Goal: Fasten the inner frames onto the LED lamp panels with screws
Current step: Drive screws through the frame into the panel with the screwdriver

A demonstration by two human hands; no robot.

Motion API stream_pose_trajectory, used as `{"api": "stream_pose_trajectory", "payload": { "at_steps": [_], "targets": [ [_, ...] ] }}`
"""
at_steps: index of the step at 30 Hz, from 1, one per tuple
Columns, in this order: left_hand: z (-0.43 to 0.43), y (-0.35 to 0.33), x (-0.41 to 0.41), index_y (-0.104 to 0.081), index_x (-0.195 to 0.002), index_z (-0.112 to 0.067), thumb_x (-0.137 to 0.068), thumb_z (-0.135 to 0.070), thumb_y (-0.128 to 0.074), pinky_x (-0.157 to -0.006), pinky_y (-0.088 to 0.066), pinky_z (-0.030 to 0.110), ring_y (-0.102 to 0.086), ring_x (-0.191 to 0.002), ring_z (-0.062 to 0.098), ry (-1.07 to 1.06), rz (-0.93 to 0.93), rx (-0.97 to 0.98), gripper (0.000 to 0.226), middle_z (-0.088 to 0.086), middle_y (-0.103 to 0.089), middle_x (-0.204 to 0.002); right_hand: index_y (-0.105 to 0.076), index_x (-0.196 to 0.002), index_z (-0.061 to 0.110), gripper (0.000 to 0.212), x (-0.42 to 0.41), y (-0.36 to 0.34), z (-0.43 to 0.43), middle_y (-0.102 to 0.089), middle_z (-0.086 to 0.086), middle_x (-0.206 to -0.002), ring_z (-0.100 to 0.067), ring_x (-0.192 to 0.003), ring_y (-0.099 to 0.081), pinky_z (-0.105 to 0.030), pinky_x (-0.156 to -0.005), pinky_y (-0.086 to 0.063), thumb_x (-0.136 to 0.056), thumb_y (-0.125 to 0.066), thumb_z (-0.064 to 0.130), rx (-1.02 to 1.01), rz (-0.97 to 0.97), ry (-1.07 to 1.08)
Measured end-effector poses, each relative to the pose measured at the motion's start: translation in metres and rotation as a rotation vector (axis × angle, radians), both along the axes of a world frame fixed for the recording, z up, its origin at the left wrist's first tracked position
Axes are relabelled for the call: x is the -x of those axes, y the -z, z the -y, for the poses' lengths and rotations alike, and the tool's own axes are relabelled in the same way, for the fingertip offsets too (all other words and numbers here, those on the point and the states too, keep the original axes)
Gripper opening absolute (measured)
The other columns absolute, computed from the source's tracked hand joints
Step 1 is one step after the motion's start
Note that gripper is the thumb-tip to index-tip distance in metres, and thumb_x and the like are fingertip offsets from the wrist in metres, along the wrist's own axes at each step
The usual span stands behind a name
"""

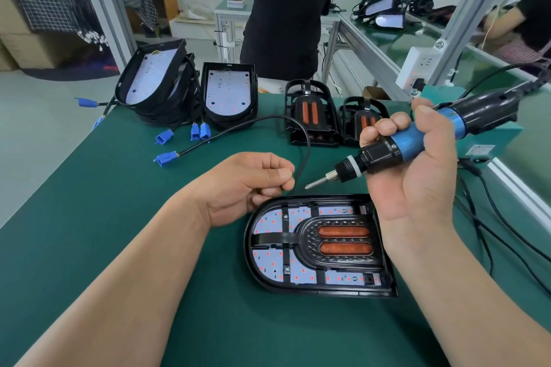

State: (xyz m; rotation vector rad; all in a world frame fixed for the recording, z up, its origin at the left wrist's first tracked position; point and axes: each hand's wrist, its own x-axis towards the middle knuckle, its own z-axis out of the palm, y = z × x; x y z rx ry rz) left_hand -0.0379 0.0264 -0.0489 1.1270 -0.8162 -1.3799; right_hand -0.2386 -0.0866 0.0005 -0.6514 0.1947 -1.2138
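We seem between screws: right hand (417, 185) clamps the blue-black electric screwdriver (383, 153), left hand (244, 188) curls, contents unclear; next, aim at the black oval lamp panel (384, 289).

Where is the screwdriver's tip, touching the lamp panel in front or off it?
Apart. The head view shows a strip of green mat between the screwdriver tip and the rim of the lamp panel.

The surface (119, 217) is covered in matt green mat. At 5 o'clock, the lamp panel (249, 250) is shelled in glossy black plastic. The screwdriver (408, 143) is cased in smooth blue plastic, tipped with bright metal.
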Motion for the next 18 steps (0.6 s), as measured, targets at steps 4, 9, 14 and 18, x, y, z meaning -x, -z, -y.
{"api": "stream_pose_trajectory", "payload": {
  "at_steps": [4, 9, 14, 18],
  "targets": [
    [0.0001, 0.0024, -0.0012, -0.079, -0.099, -0.008, -0.09, -0.008, -0.077, -0.044, -0.031, 0.01, -0.043, -0.058, 0.004, 0.026, 0.013, -0.003, 0.01, 0.006, -0.069, -0.087, -0.049, -0.119, 0.018, 0.021, -0.0005, 0.0017, 0.0047, -0.055, 0.003, -0.084, -0.014, -0.074, -0.057, -0.033, -0.084, -0.052, -0.104, -0.063, 0.017, -0.016, -0.008, 0.034],
    [0.0002, 0.0032, 0.0, -0.084, -0.104, -0.011, -0.089, -0.009, -0.07, -0.045, -0.032, 0.01, -0.042, -0.058, 0.003, 0.072, 0.028, 0.013, 0.021, 0.005, -0.072, -0.089, -0.052, -0.113, 0.018, 0.016, -0.0018, 0.0043, 0.0071, -0.056, 0.002, -0.085, -0.015, -0.075, -0.058, -0.033, -0.084, -0.052, -0.103, -0.065, 0.018, -0.018, -0.015, 0.042],
    [0.0004, 0.0026, 0.0026, -0.083, -0.103, -0.01, -0.089, -0.007, -0.069, -0.045, -0.031, 0.011, -0.041, -0.058, 0.004, 0.091, 0.048, 0.028, 0.02, 0.006, -0.072, -0.088, -0.058, -0.105, 0.021, 0.01, -0.0044, 0.006, 0.0043, -0.056, 0.001, -0.085, -0.016, -0.076, -0.058, -0.034, -0.085, -0.052, -0.102, -0.066, 0.016, 0.004, -0.029, 0.037],
    [0.0, 0.0018, 0.0039, -0.083, -0.102, -0.009, -0.088, -0.006, -0.069, -0.044, -0.031, 0.011, -0.04, -0.057, 0.004, 0.094, 0.043, 0.036, 0.02, 0.006, -0.072, -0.087, -0.058, -0.105, 0.021, 0.013, -0.0054, 0.0074, 0.0032, -0.056, 0.001, -0.086, -0.016, -0.076, -0.058, -0.035, -0.086, -0.052, -0.1, -0.068, 0.016, 0.015, -0.041, 0.03]
  ]
}}
